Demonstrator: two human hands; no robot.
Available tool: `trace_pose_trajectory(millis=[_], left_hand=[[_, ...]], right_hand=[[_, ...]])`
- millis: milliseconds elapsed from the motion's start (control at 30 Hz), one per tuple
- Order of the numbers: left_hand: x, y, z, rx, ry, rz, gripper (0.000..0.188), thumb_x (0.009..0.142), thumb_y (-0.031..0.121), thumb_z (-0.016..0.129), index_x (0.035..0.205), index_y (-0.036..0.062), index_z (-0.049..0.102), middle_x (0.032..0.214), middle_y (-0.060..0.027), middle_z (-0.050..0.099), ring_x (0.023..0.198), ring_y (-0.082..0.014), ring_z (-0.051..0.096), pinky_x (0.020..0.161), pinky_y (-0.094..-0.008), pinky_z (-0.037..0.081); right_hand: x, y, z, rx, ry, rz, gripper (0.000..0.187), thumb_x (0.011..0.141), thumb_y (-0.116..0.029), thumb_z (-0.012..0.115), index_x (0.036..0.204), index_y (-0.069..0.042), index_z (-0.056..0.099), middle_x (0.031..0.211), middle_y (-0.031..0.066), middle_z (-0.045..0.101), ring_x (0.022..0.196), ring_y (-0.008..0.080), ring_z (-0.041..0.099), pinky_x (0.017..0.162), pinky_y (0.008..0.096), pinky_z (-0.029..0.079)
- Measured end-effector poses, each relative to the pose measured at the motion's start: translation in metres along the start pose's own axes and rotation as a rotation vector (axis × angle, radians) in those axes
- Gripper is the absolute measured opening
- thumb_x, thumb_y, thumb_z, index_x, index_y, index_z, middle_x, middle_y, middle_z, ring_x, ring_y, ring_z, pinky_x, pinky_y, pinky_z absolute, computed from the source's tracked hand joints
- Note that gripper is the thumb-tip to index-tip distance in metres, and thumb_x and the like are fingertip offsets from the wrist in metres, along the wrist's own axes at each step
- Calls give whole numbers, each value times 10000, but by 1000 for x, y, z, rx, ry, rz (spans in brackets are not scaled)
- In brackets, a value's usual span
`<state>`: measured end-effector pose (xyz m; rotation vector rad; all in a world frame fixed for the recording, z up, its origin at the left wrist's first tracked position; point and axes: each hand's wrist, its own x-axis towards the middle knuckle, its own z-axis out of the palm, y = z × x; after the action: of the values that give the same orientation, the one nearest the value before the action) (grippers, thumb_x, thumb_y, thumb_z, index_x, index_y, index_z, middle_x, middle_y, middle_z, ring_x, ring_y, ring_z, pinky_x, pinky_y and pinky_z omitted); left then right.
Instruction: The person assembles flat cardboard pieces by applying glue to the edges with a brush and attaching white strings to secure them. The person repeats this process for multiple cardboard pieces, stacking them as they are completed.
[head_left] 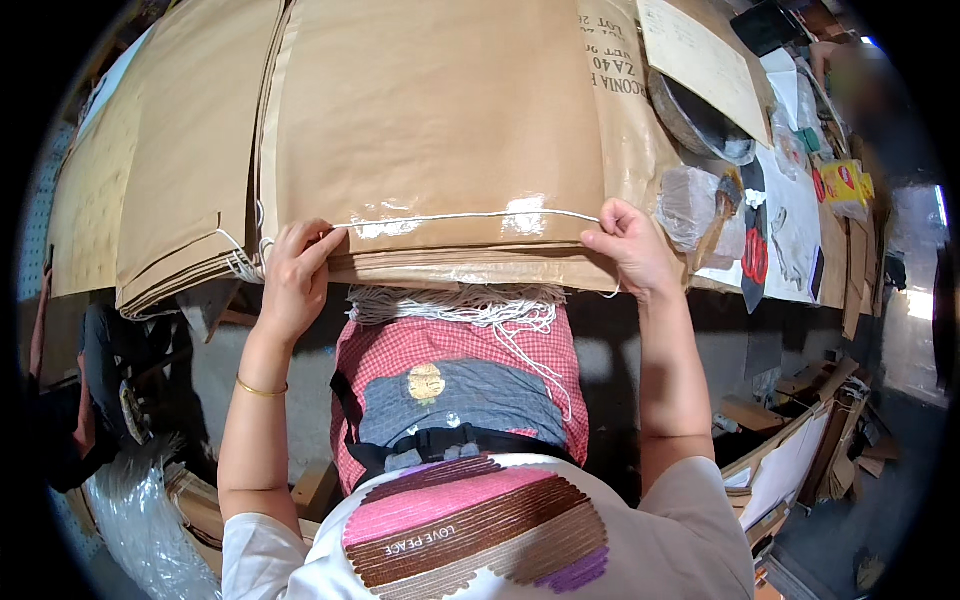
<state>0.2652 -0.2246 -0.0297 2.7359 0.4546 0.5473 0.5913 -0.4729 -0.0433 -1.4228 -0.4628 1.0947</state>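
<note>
A stack of brown paper sheets (pixel 440 120), probably paper bags, lies on the table in front of me. Along its near edge a thin white cord (pixel 470 215) is stretched, crossing two shiny wet-looking patches. My left hand (pixel 298 268) pinches the cord at the left side, thumb and forefinger together on the paper. At the right edge of the stack, my right hand (pixel 635 250) has its fingers closed on the other end, and a short tail hangs below it. A bundle of white cords (pixel 455 305) lies across my lap, over a red checked apron (pixel 550 345).
Left of the stack is another brown paper pile (pixel 190 150) with cord loops at its corner. To the right are a brush (pixel 722 208), red-handled scissors (pixel 755 258), a plastic-wrapped block (pixel 685 205) and a dark bowl (pixel 700 120) partly under a board. Another person stands at the far right.
</note>
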Motion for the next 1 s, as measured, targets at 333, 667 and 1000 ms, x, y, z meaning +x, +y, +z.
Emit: trace_pose_trajectory(millis=[333,667,1000], left_hand=[[2,3,-5,-63,-70,-94,366,780,-67,543,1123,41,615,1070,-120,569,981,-322,515,851,-390,446],[32,-9,-32,-238,-217,-500,170,740,71,730,840,-41,652,827,-137,608,783,-294,607,733,-350,489],[31,6,8,347,-118,-536,164,893,179,569,887,18,539,840,-166,598,791,-349,625,665,-432,501]], right_hand=[[2,8,35,-1137,328,-960,218,693,-52,753,894,-40,670,867,59,646,826,262,627,723,348,527],[28,-14,43,-560,208,-118,81,808,-48,685,844,21,666,766,34,612,705,112,553,640,252,449],[30,7,58,-1218,406,-533,196,797,-176,708,766,-55,558,754,85,581,720,290,590,611,387,465]])
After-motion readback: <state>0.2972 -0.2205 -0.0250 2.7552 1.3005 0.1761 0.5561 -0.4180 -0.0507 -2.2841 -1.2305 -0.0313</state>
